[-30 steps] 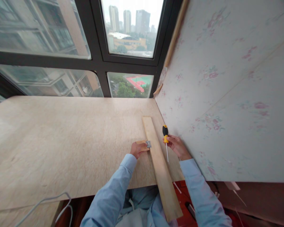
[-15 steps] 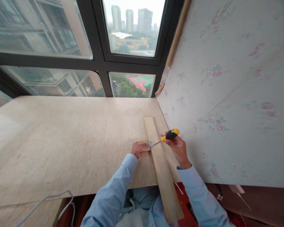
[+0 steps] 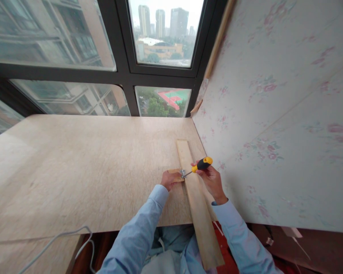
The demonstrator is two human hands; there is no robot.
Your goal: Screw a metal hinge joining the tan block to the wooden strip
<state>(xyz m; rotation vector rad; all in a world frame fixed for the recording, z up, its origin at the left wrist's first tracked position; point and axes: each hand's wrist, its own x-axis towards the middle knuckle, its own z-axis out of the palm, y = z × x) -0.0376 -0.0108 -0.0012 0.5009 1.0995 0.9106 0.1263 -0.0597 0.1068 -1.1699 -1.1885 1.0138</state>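
A long wooden plank [image 3: 198, 205] lies on the beige tabletop [image 3: 74, 171], its near end sticking out over the table's front edge. A small wooden block [image 3: 175, 171] sits against the plank's left side, joined by a small metal hinge [image 3: 183, 173]. My left hand [image 3: 170, 180] is closed on the block, pressing it down. My right hand [image 3: 210, 179] grips a screwdriver with a yellow and black handle [image 3: 201, 164]. Its shaft slants down to the left and the tip rests on the hinge.
A flowered panel [image 3: 274, 114] stands upright along the right side of the table, close to my right hand. Dark-framed windows [image 3: 122, 76] run behind the table. A white cable [image 3: 60, 239] hangs over the table's front edge at the lower left.
My right hand swung the screwdriver from upright with the tip pointing toward me to slanted with its tip on the hinge, then lowered the handle a little. The left hand stayed on the block.
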